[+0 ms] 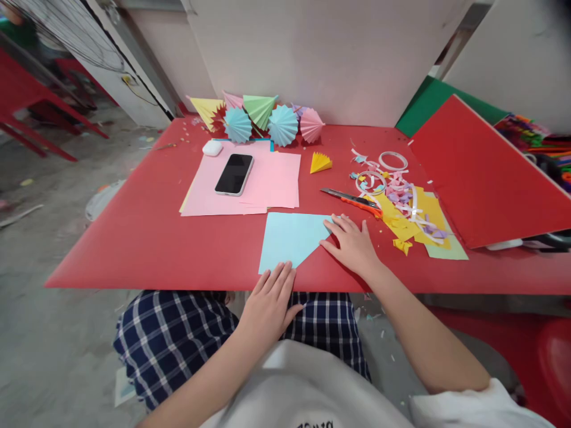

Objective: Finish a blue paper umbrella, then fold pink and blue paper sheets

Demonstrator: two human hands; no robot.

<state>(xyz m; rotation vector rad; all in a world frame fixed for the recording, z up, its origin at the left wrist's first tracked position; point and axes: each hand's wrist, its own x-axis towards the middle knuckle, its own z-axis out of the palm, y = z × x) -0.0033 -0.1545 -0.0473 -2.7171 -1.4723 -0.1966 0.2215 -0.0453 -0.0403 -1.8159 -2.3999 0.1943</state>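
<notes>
A light blue sheet of paper (289,238), folded into a triangle, lies at the near edge of the red table (147,238). My left hand (270,303) lies flat with fingers stretched out on the sheet's near corner at the table edge. My right hand (352,241) presses flat on the fold at the sheet's right corner, fingers spread. Neither hand holds anything. An orange utility knife (352,200) lies just beyond my right hand.
Pink sheets (267,181) with a black phone (234,173) lie mid-table, a white earbud case (212,148) beside them. Folded paper fans (263,119) line the back wall. Tape rolls (392,160), paper scraps (410,205), a small yellow fan (320,162) and a tilted red board (482,172) are at the right.
</notes>
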